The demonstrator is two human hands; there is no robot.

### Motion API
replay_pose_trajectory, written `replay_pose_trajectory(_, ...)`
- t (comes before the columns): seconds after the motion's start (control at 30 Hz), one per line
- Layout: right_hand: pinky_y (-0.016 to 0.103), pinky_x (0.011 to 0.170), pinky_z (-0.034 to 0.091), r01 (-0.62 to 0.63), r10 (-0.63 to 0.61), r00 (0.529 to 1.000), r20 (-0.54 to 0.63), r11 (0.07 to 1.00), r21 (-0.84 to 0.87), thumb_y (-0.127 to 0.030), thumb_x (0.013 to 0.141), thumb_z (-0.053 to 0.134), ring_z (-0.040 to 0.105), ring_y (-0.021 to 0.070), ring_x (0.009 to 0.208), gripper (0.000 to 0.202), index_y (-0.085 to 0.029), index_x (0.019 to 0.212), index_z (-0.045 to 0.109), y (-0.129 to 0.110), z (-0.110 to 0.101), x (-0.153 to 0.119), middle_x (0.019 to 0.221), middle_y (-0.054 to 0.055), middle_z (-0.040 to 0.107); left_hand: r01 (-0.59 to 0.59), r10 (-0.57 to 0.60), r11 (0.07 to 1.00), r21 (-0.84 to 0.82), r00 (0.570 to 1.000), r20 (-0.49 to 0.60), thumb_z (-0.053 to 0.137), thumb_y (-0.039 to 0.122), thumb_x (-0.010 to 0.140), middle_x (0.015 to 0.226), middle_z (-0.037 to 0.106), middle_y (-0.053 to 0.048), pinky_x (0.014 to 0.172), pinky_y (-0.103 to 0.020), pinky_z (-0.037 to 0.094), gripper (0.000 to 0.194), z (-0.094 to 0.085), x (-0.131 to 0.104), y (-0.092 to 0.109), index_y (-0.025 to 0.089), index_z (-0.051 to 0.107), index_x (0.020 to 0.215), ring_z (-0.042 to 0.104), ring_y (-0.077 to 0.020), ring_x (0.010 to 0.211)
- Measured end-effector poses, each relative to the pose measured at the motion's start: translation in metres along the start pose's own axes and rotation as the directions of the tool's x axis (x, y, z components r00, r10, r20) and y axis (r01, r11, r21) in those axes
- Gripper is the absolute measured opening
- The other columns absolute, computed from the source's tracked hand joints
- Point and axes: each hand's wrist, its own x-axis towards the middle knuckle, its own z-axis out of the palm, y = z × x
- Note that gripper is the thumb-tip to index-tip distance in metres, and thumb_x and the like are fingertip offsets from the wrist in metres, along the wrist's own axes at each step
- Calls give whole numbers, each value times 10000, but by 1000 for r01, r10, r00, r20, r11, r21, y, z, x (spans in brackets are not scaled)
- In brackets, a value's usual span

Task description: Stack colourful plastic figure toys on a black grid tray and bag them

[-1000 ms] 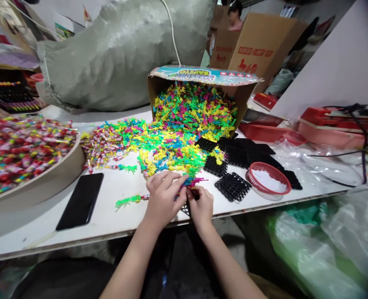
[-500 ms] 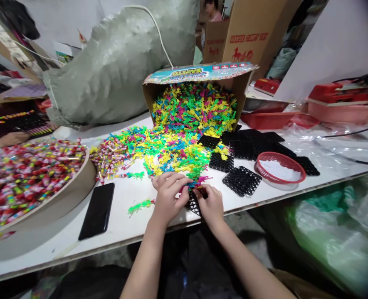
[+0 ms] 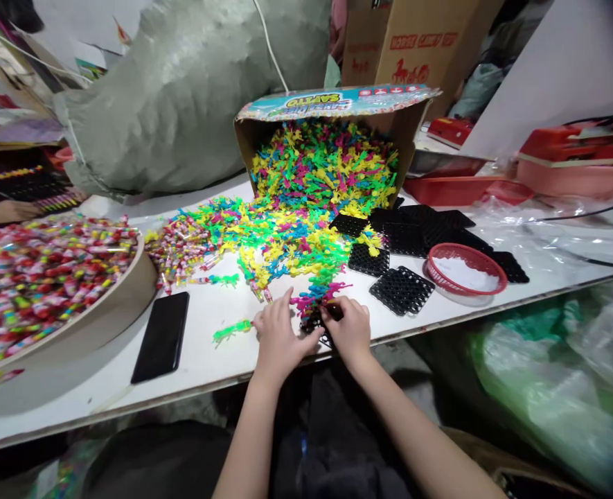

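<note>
Near the table's front edge lies a black perforated tray (image 3: 312,324), with pink and blue toy figures (image 3: 321,290) in a row at its far side. My left hand (image 3: 281,333) is at its left, fingers spread, its thumb by the tray. My right hand (image 3: 346,326) is at the tray's right side with thumb and fingertips pinched together; what they hold is too small to tell. Left of my left hand lies a green figure (image 3: 232,330). Behind both hands a heap of colourful figures (image 3: 285,239) spills from an open carton (image 3: 244,149).
A tub (image 3: 129,291) of wrapped candies stands at the left, beside a black phone (image 3: 161,337). Black trays (image 3: 402,290) and a red basket (image 3: 498,281) with white contents are at the right. Another person's hand (image 3: 10,211) shows at the far left.
My left hand has opened and moved slightly down and left, uncovering pink and blue figures. My right hand has stayed near the tray. The view has shifted slightly.
</note>
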Motion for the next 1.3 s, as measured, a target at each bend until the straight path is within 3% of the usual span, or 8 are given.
replay_pose_trajectory(0.2,303,709,319,-2,-2,999,-50,998,-65,-354,757,572,546,170,673,172,-190,706,553,-5,2,2,673,4,618,142,-146,989,36,982,121,661,441,656,1043,605,-84,902,-422,258,730,19,-16,-5,182,362,1270,486,-249,1022)
replay_pose_trajectory(0.4,293,694,350,8,-15,997,-77,996,-88,-341,735,570,534,177,671,167,-192,668,536,-7,7,2,644,6,604,81,-75,996,-30,987,141,653,421,687,1082,599,-62,885,-412,253,674,17,-13,-6,212,372,1262,480,-229,1024)
replay_pose_trajectory(0.6,308,719,361,27,-32,998,-52,995,-98,-321,745,553,546,178,687,150,-183,696,523,-7,7,1,684,15,606,15,-7,998,-56,989,151,607,430,730,1017,603,-20,872,-409,248,366,17,-13,-7,231,548,1031,485,-206,970)
replay_pose_trajectory(0.77,335,735,368,54,-55,998,-5,990,-133,-309,759,536,550,195,710,142,-177,707,530,-9,7,3,700,32,603,16,-6,998,-65,989,146,535,445,780,978,602,-20,846,-413,254,294,15,-13,-7,225,562,973,489,-204,938)
replay_pose_trajectory(0.93,332,711,413,3,-8,998,58,997,75,-333,757,562,563,202,731,149,-185,744,553,-5,2,3,732,39,619,23,-14,997,-70,992,128,625,431,713,978,595,-17,863,-411,257,374,16,-13,-7,236,541,1020,488,-207,954)
replay_pose_trajectory(1.03,320,699,436,-4,-9,998,55,972,234,-322,771,555,570,191,733,149,-188,830,581,-3,-13,6,777,49,626,37,-29,997,-69,992,119,624,411,716,975,596,-18,884,-419,255,366,19,-15,-7,247,541,1033,493,-211,960)
replay_pose_trajectory(1.17,334,731,426,97,-52,980,-191,967,236,-305,789,543,546,170,741,175,-182,901,598,-7,-48,24,862,54,613,56,-53,991,-122,998,29,610,408,716,1106,559,-64,916,-418,259,562,12,-19,-7,234,418,1215,476,-232,1027)
replay_pose_trajectory(1.3,335,763,402,317,-284,941,-183,930,187,-285,780,583,545,166,781,111,-209,843,633,-17,-70,47,831,28,629,-41,-1,984,-172,971,-238,481,318,802,1126,532,-79,899,-379,288,479,-18,-15,4,217,375,1258,472,-214,1034)
